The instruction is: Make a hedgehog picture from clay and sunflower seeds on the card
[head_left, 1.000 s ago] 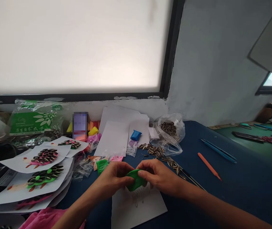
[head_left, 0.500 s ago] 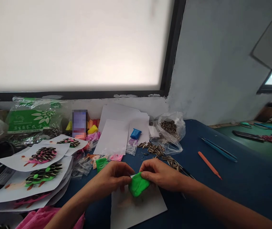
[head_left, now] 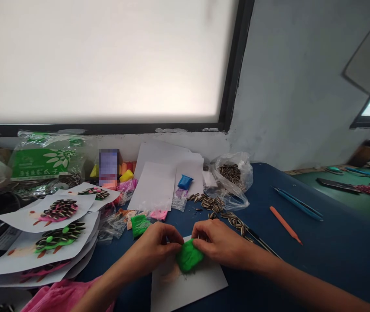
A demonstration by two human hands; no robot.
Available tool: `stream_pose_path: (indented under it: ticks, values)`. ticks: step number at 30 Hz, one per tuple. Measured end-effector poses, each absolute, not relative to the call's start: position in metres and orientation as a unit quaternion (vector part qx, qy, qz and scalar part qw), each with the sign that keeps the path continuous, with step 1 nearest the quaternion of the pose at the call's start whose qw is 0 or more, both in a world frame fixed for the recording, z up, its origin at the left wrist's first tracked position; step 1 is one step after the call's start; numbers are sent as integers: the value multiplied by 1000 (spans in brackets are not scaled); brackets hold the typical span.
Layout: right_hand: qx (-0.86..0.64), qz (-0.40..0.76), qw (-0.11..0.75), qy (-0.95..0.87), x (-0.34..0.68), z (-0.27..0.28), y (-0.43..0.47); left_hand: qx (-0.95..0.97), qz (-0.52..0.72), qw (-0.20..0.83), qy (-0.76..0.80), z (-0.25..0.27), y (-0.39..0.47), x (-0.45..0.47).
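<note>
A flattened piece of bright green modelling clay point(head_left: 189, 257) hangs between my two hands, just over a white card point(head_left: 193, 291). My left hand point(head_left: 154, 248) pinches its left edge between thumb and fingers. At the upper right edge my right hand point(head_left: 221, 243) grips the clay the same way. A pale orange smudge and some thin dark marks show on the card beside and below the clay; the rest of the drawing is hidden. Beyond my left hand lies another green clay lump point(head_left: 140, 225). Loose sunflower seeds point(head_left: 208, 202) are scattered beyond my right hand.
Stacked cards point(head_left: 87, 258) with seed-covered clay hedgehogs lie at left, above a pink cloth point(head_left: 63, 297). Blank sheets point(head_left: 152, 184), a blue clay packet point(head_left: 185, 181) and a bag of seeds point(head_left: 230, 174) stand at the back. Tweezers point(head_left: 297, 203) and an orange tool point(head_left: 285, 225) lie right.
The green clay has come slightly lower and tilted flatter toward the card, both hands moving with it. More of the card's markings show beneath it now.
</note>
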State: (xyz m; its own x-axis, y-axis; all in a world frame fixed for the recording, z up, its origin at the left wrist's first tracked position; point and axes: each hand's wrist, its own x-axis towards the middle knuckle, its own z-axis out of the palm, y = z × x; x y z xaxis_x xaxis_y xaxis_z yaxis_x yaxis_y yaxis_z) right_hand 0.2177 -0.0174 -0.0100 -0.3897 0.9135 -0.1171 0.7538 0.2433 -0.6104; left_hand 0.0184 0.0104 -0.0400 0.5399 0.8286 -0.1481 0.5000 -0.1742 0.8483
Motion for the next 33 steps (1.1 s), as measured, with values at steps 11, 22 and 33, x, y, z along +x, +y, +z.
stream_pose_path:
  ticks: [11, 22, 33]
  values:
    - [-549, 266, 117, -784, 216, -15, -21, 743, 170, 470, 446, -43, 12, 20]
    - [-536, 270, 104, -793, 217, -12, -23, 776, 74, 447, 439, -29, 7, 8]
    - [-517, 282, 79, -804, 218, -6, -24, 837, 39, 370, 402, -21, 3, 5]
